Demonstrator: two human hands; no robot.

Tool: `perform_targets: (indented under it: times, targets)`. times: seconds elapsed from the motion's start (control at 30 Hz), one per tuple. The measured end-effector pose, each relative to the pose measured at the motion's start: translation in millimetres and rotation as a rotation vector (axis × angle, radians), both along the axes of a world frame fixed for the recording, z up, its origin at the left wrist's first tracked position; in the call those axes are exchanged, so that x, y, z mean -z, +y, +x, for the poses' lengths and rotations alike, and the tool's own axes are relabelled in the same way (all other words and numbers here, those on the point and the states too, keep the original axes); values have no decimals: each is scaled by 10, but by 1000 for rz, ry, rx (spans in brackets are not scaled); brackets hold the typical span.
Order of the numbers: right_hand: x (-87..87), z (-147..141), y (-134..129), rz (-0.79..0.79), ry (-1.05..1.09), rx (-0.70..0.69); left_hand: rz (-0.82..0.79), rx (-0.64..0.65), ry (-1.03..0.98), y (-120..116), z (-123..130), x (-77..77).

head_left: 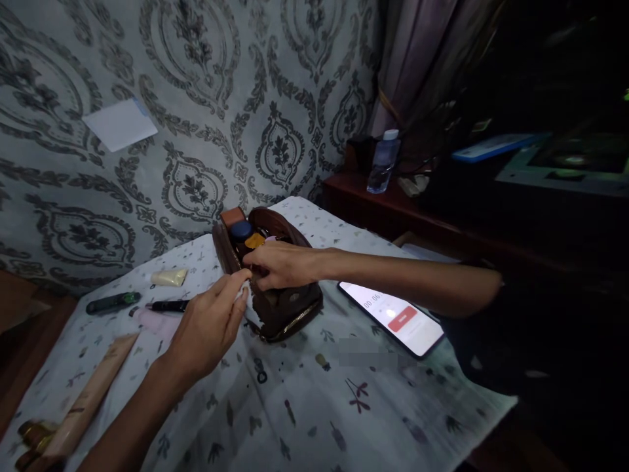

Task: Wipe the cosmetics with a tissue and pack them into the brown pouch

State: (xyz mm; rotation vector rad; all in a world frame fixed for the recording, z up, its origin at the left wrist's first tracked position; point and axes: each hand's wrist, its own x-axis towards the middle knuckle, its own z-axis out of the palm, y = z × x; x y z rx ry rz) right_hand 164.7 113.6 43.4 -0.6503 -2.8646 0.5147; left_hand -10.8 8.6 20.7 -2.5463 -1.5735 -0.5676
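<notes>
A brown zip pouch (289,311) lies open on the patterned white cloth (314,406). Inside it show a round dark blue lid (240,229) and an orange-yellow item (254,240). My left hand (211,321) pinches the near left edge of the pouch, thumb and fingers pressed together. Reaching over the opening from the right, my right hand (282,264) has its fingers bent down into the pouch; the fingertips and anything between them are hard to make out.
Left on the cloth lie a cream tube (169,277), a green item (113,302), a black pen-like item (167,306), a pink tube (156,322) and a long beige tube (93,393). A lit phone (393,318) lies right; a bottle (383,162) stands behind.
</notes>
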Motion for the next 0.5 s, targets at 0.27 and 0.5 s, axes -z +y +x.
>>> perform_targets:
  times: [0.27,0.5]
  targets:
    - [136,-80,78,132,-62,-94,-8,-1,-10,1,-10,18]
    - [67,-185,66,286,-177,-75,-10,0,8,9,1,7]
